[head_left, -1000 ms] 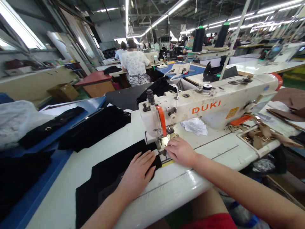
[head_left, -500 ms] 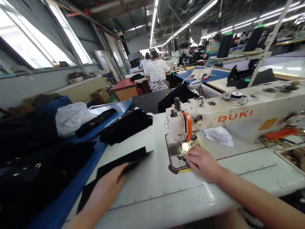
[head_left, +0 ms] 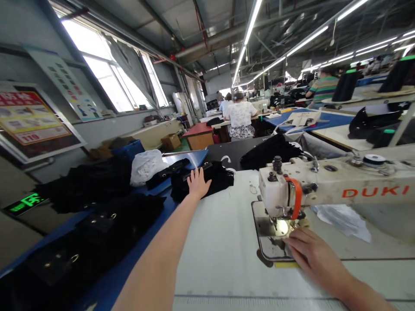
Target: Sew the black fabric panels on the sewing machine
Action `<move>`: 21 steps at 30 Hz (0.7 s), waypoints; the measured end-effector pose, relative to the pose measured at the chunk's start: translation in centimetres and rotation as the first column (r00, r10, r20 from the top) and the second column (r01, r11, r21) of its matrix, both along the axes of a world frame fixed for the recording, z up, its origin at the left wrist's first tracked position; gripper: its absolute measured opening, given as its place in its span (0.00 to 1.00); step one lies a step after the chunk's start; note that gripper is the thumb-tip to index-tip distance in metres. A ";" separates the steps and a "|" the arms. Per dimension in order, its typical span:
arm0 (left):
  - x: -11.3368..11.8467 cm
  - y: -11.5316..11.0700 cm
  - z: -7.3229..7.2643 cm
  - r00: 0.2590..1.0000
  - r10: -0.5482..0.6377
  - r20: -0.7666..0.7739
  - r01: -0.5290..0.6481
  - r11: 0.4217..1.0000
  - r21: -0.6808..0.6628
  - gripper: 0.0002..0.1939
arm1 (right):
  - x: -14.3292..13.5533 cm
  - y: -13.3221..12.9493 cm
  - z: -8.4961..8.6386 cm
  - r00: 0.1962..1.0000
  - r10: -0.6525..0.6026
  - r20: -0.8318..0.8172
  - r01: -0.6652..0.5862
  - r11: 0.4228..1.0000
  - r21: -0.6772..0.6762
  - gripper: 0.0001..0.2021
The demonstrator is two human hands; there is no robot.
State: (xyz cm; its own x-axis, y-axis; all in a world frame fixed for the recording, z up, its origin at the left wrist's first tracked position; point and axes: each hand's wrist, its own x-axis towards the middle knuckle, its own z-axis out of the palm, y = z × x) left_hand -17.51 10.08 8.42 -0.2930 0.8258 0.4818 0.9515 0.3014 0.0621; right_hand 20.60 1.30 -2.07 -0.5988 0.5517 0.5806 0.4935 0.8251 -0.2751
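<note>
My left hand (head_left: 197, 183) reaches out with its fingers spread and lies on a black fabric pile (head_left: 220, 176) at the far left of the white sewing table (head_left: 220, 242). Near the needle plate (head_left: 264, 233) of the white sewing machine (head_left: 327, 185), my right hand (head_left: 308, 248) is held low, its fingers drawn together close to the lit needle area. Whatever those fingertips may hold is too small to make out.
Black garments with metal rings (head_left: 106, 229) cover the blue table on the left, beside a white plastic bag (head_left: 147, 166). White scraps (head_left: 343, 220) lie behind the needle area. Black fabric (head_left: 270, 151) rests beyond the machine. A person (head_left: 240, 113) sits further back.
My left hand has moved forward to the fabric pile and opened; the black piece it held is no longer in view. My right hand stays by the needle. The view has turned left.
</note>
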 end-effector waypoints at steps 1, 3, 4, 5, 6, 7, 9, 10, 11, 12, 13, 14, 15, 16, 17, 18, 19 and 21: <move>-0.1 -0.4 -0.7 1.000 -0.001 -0.003 0.001 1.000 0.004 0.30 | 0.0 0.0 0.0 1.000 -0.001 0.001 0.001 1.000 0.001 0.13; -0.9 -2.1 -1.0 1.000 -0.009 -0.017 0.009 1.000 0.015 0.32 | 0.0 -0.1 0.1 1.000 0.004 0.006 -0.004 1.000 0.004 0.12; -1.6 -3.4 -0.7 1.000 -0.017 -0.024 0.017 1.000 0.014 0.32 | 0.0 -0.1 0.1 1.000 0.007 0.007 -0.007 1.000 0.006 0.12; -2.5 -4.9 -0.1 0.999 -0.027 -0.037 0.028 1.000 0.009 0.31 | 0.0 0.0 0.1 1.000 0.012 0.006 -0.012 1.000 0.007 0.12; -3.6 -6.7 0.5 0.998 -0.033 -0.059 0.034 0.999 0.004 0.31 | 0.0 0.0 0.0 1.000 0.018 0.004 -0.018 1.000 0.007 0.12; -4.9 -8.7 1.2 0.996 -0.031 -0.082 0.031 1.000 -0.002 0.30 | 0.0 0.0 0.0 1.000 0.024 0.003 -0.024 1.000 0.005 0.12; -7.8 -13.0 2.6 0.984 0.051 -0.172 -0.049 0.999 0.014 0.29 | 0.0 0.1 -0.1 0.999 0.037 0.004 -0.037 0.999 -0.002 0.11; -9.4 -15.0 3.2 0.972 0.152 -0.178 -0.151 0.988 0.019 0.27 | 0.0 0.1 -0.1 0.999 0.044 0.009 -0.044 0.999 -0.007 0.11; -10.8 -16.9 3.7 0.956 0.245 -0.160 -0.250 0.968 -0.015 0.25 | 0.0 0.1 -0.1 0.999 0.051 0.014 -0.050 0.999 -0.009 0.11; -12.1 -18.6 4.2 0.948 0.284 -0.143 -0.291 0.956 -0.037 0.21 | 0.0 0.1 -0.1 0.998 0.056 0.019 -0.056 0.998 -0.010 0.12; -13.2 -19.9 4.5 0.943 0.308 -0.127 -0.317 0.946 -0.060 0.17 | 0.0 0.1 -0.1 0.998 0.060 0.026 -0.059 0.998 -0.010 0.12; -14.1 -20.9 4.8 0.943 0.314 -0.113 -0.324 0.943 -0.081 0.14 | 0.1 0.1 -0.1 0.998 0.062 0.031 -0.061 0.998 -0.008 0.12; -14.7 -21.6 5.0 0.947 0.305 -0.102 -0.315 0.944 -0.095 0.12 | 0.1 0.1 0.0 0.997 0.062 0.037 -0.062 0.998 -0.008 0.13; -15.2 -21.9 5.2 0.952 0.292 -0.092 -0.301 0.948 -0.105 0.11 | 0.1 0.1 0.0 0.997 0.060 0.042 -0.060 0.998 -0.008 0.13; -15.5 -22.1 5.5 0.957 0.278 -0.082 -0.286 0.952 -0.110 0.11 | 0.2 0.1 0.0 0.997 0.058 0.048 -0.058 0.998 -0.009 0.13; -15.7 -22.0 5.7 0.961 0.267 -0.072 -0.274 0.956 -0.108 0.10 | 0.2 0.1 0.1 0.997 0.057 0.052 -0.057 0.998 -0.011 0.13; -15.9 -21.9 6.0 0.964 0.258 -0.062 -0.263 0.960 -0.100 0.10 | 0.3 0.1 0.1 0.997 0.057 0.053 -0.057 0.998 -0.010 0.13; -16.5 -21.5 6.8 0.970 0.238 -0.045 -0.240 0.970 -0.047 0.09 | 0.3 0.1 0.2 0.997 0.055 0.051 -0.055 0.999 -0.003 0.13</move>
State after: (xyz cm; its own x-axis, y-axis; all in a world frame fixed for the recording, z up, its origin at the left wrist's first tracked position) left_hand -33.98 -11.45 15.20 -0.4672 0.7582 0.4549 0.8527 0.5224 0.0050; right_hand 20.90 1.37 -1.87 -0.6568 0.5184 0.5476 0.4610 0.8507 -0.2524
